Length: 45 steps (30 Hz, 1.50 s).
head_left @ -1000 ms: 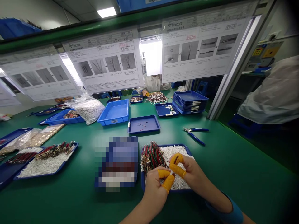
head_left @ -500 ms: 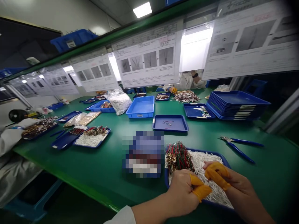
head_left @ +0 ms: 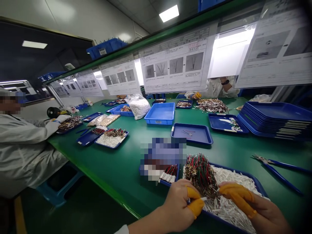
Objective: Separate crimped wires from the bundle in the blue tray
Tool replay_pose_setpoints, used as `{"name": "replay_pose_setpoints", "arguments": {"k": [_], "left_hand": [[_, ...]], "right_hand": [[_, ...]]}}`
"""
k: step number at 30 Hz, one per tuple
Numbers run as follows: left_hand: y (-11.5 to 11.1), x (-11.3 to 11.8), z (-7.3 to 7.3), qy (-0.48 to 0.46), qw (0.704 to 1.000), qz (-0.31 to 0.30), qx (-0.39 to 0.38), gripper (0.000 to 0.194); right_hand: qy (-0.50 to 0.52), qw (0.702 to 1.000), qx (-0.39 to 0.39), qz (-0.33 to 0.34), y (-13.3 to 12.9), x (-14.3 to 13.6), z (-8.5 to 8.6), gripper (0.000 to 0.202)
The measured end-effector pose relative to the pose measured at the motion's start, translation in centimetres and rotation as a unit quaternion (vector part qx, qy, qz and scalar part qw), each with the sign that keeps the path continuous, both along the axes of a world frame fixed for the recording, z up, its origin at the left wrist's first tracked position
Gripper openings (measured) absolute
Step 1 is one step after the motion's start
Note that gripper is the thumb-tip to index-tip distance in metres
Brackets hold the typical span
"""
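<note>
My left hand [head_left: 181, 205], with yellow finger covers, pinches a thin white sleeve [head_left: 202, 199] whose end sticks out past the fingertips. Beside it, my right hand [head_left: 248, 202], also in yellow covers, has its fingers drawn together at the edge of a bundle of red, green and brown wires with metal ends [head_left: 198, 170]. Whatever the right fingertips hold is too small to make out. The wire bundle lies over the left part of a blue tray [head_left: 262, 188] full of loose white sleeves [head_left: 234, 177]. Both hands are over this tray's near side.
Left of the tray is a partly blurred blue tray [head_left: 179, 175] with sleeved wires. Blue-handled pliers [head_left: 280, 169] lie at right. Behind are a shallow tray [head_left: 195, 138] with a few wires, a blue bin [head_left: 159, 113] and stacked trays [head_left: 275, 120]. A co-worker [head_left: 26, 139] sits at left.
The view has swung left, so the table contents appear further right and the co-worker shows more. My hands have moved apart, the right one now by the wires; a white sleeve shows in my left fingers.
</note>
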<state>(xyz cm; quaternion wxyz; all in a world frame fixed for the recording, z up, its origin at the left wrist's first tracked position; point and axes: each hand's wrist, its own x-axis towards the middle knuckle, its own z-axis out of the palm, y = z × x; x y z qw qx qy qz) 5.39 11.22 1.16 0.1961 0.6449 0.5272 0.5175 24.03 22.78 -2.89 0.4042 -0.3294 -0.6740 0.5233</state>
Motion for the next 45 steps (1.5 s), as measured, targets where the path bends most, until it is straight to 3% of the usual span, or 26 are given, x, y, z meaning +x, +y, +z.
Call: {"name": "replay_pose_setpoints", "arguments": {"k": [4, 8, 12, 16, 20, 23, 26, 29, 33, 35, 37, 39, 42, 45], "left_hand": [[-2.2, -4.6, -1.5, 0.108, 0.981, 0.157, -0.025, 0.021], [-3.5, -10.4, -3.3, 0.271, 0.891, 0.364, -0.017, 0.019], [-4.1, -12.9, -4.4, 0.31, 0.85, 0.425, -0.033, 0.019], [-4.0, -12.7, -4.8, 0.327, 0.835, 0.439, -0.05, 0.016], [-4.1, -12.6, -4.9, 0.339, 0.837, 0.428, -0.045, 0.018], [-3.6, -11.7, -4.2, 0.323, 0.871, 0.371, 0.007, 0.023], [-2.1, -9.0, -2.7, 0.286, 0.916, 0.274, 0.064, 0.023], [0.3, -5.4, -1.0, 0.277, 0.941, 0.187, 0.048, 0.022], [3.9, -1.9, 0.4, 0.348, 0.922, 0.166, -0.038, 0.02], [5.2, -1.4, 0.5, 0.379, 0.91, 0.156, -0.067, 0.02], [5.9, -1.5, 0.4, 0.368, 0.916, 0.147, -0.064, 0.022], [6.0, -1.9, 0.2, 0.297, 0.943, 0.147, -0.043, 0.017], [5.6, -2.5, -0.1, 0.068, 0.987, 0.139, -0.031, 0.006], [5.1, -1.8, -0.4, -0.177, 0.979, 0.07, -0.071, 0.01]], "right_hand": [[-0.003, 0.991, -0.105, -0.086, 0.6, 0.0, -0.5, 0.025], [-0.019, 0.991, -0.105, -0.078, 0.7, -0.2, 0.2, 0.024], [-0.037, 0.998, -0.052, -0.001, 0.6, -0.1, 1.1, 0.022], [-0.068, 0.998, -0.018, -0.006, 0.4, -0.2, 1.4, 0.024], [-0.112, 0.992, 0.041, -0.043, -0.2, -0.9, 1.4, 0.032], [-0.171, 0.977, 0.117, -0.051, -0.8, -1.5, 1.2, 0.035], [-0.225, 0.961, 0.158, -0.02, -1.1, -1.7, 0.9, 0.033], [-0.253, 0.953, 0.169, 0.008, -1.2, -1.8, 0.8, 0.032], [-0.253, 0.951, 0.179, 0.009, -0.9, -1.8, 0.8, 0.029], [-0.248, 0.952, 0.182, 0.009, -0.8, -1.7, 0.8, 0.027], [-0.245, 0.953, 0.178, 0.02, -0.9, -1.6, 0.9, 0.026], [-0.24, 0.955, 0.17, 0.027, -0.9, -1.6, 0.9, 0.026], [-0.216, 0.962, 0.166, 0.024, -1.1, -1.6, 1.0, 0.026], [-0.171, 0.972, 0.158, 0.018, -1.4, -1.8, 1.3, 0.025]]}}
